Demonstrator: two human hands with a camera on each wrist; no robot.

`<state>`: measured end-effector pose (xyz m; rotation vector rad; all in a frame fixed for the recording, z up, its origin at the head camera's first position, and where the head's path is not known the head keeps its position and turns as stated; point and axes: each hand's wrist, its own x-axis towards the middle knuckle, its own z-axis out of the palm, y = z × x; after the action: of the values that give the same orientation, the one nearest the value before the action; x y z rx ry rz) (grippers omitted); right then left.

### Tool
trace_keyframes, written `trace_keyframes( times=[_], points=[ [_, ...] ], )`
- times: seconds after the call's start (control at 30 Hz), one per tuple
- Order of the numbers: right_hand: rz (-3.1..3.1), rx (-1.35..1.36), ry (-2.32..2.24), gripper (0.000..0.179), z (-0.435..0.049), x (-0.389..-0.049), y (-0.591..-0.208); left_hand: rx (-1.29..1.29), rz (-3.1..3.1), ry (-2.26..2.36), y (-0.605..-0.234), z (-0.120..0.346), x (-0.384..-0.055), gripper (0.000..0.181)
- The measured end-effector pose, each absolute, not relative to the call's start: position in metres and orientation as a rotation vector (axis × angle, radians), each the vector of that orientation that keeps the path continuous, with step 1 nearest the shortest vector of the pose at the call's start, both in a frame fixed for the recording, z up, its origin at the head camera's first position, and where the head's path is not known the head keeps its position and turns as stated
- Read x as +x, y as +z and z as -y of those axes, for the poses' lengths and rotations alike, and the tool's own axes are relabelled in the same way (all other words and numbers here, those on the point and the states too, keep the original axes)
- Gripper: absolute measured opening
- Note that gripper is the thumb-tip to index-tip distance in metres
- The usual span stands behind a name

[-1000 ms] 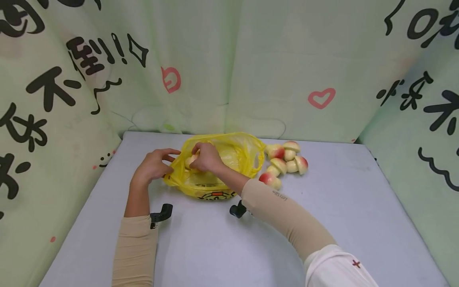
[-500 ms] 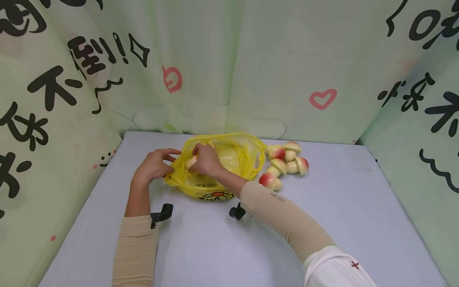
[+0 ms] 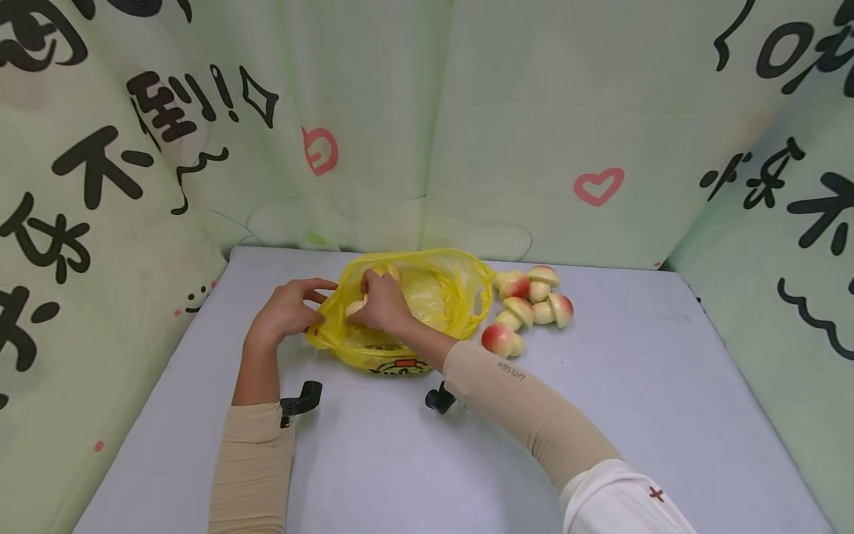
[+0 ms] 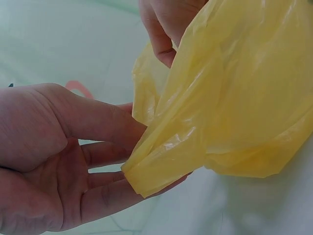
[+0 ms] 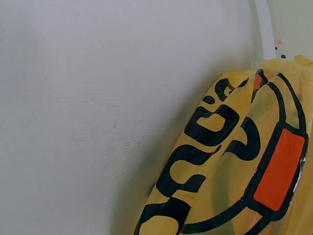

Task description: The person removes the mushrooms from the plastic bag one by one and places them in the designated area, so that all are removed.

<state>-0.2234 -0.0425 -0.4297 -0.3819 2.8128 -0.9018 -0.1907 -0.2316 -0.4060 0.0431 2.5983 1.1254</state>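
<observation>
A yellow plastic bag (image 3: 427, 297) lies mouth-open at the table's back. My left hand (image 3: 287, 308) holds its left rim; in the left wrist view the thumb and fingers of the left hand (image 4: 73, 156) pinch a fold of the yellow bag (image 4: 230, 98). My right hand (image 3: 385, 302) reaches inside, fingers curled down round a pale toy mushroom (image 3: 353, 306) that is mostly hidden. The right wrist view shows only the bag's printed outside (image 5: 279, 166). Right of the bag lie several toy mushrooms (image 3: 517, 311) with cream stems and red-blushed caps.
A pale grey-white table (image 3: 373, 460) extends in front of the bag. Green-white curtains (image 3: 507, 133) with black lettering and red hearts stand behind and at both sides. Black wrist-camera mounts (image 3: 302, 398) stick out from the forearms, close over the table.
My right hand has shifted very slightly inside the bag, its fingers covering more of the pale mushroom. The left hand and the mushrooms on the table stay in place.
</observation>
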Motion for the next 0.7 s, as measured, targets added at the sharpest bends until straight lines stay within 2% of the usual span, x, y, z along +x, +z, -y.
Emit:
trace_keyframes(
  times=[0.7],
  points=[
    [-2.731,-0.362,-0.996,0.056,0.0354,-0.2214,-0.4285,0.054,-2.593,1.120,-0.4060,0.2309,-0.1903,0.064]
  ],
)
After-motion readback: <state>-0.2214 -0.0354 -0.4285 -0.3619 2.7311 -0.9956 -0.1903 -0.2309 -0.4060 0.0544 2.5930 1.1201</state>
